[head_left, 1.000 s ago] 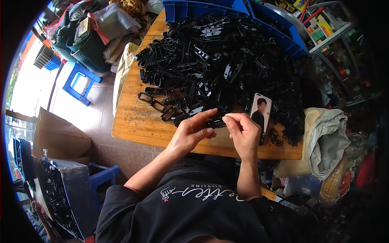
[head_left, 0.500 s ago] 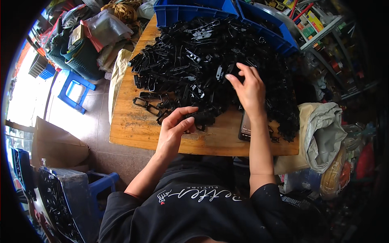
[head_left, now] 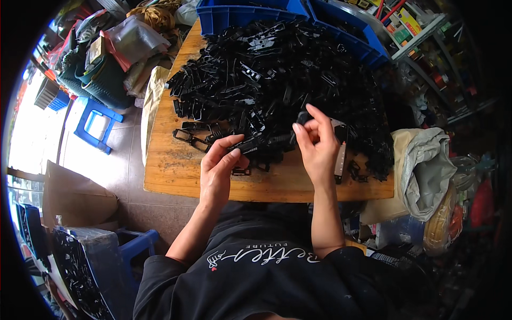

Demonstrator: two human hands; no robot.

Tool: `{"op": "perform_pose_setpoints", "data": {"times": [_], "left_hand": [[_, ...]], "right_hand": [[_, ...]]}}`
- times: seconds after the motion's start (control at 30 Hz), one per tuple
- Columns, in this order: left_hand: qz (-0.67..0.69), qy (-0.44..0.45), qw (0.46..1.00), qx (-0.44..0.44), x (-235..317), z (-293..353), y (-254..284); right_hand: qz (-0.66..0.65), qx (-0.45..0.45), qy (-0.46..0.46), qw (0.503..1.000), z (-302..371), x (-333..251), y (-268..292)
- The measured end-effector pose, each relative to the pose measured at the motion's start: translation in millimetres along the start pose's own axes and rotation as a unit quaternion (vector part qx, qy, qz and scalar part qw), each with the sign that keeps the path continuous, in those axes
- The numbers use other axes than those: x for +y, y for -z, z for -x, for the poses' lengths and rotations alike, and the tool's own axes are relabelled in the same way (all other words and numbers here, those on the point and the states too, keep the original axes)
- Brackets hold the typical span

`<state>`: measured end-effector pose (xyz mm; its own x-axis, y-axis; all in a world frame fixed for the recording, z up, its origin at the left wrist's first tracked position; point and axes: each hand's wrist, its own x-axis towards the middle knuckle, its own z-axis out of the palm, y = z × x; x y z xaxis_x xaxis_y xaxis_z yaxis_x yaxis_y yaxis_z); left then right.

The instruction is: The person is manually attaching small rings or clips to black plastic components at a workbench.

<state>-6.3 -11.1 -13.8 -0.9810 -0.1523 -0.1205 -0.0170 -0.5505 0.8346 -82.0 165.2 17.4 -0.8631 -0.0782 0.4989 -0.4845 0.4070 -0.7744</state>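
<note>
A large heap of black plastic parts [head_left: 250, 74] covers most of the wooden table [head_left: 176, 176]. Near the front of the heap, my left hand [head_left: 217, 168] pinches a long black plastic part [head_left: 249, 144] between thumb and fingers. To its right, my right hand [head_left: 319, 145] is raised over the heap with a small black plastic piece [head_left: 303, 117] between thumb and forefinger. The exact shape of both held pieces blends into the dark heap behind. Partly behind my right hand lies a phone [head_left: 340, 152].
Blue plastic bins [head_left: 248, 16] stand along the table's far edge. A few frame-shaped black parts [head_left: 189, 137] lie at the heap's left front. A grey-lined sack [head_left: 426, 165] is at the right, a blue stool [head_left: 97, 124] on the floor at left.
My right hand has drawn back from the heap toward me and a little left, now with a small black piece in its fingers. My left hand has shifted slightly left.
</note>
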Motion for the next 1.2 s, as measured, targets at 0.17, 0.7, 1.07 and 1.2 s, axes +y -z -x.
{"op": "perform_pose_setpoints", "data": {"times": [0.17,0.7,1.07,1.2], "left_hand": [[-0.051,-0.006,0.998,-0.019,-5.3,1.4,-5.5],[-0.099,0.071,0.979,-0.162,-22.8,1.0,-7.9],[-0.003,0.072,0.990,-0.122,-24.0,4.8,-4.2],[0.018,0.076,0.991,-0.113,-24.7,4.3,-2.0]], "right_hand": [[0.003,0.007,0.025,1.000,18.5,22.5,7.8],[-0.122,-0.029,-0.158,0.979,67.3,16.3,40.0],[0.191,-0.112,-0.008,0.975,61.8,24.4,24.1],[0.203,-0.107,-0.016,0.973,61.0,13.4,27.9]]}}
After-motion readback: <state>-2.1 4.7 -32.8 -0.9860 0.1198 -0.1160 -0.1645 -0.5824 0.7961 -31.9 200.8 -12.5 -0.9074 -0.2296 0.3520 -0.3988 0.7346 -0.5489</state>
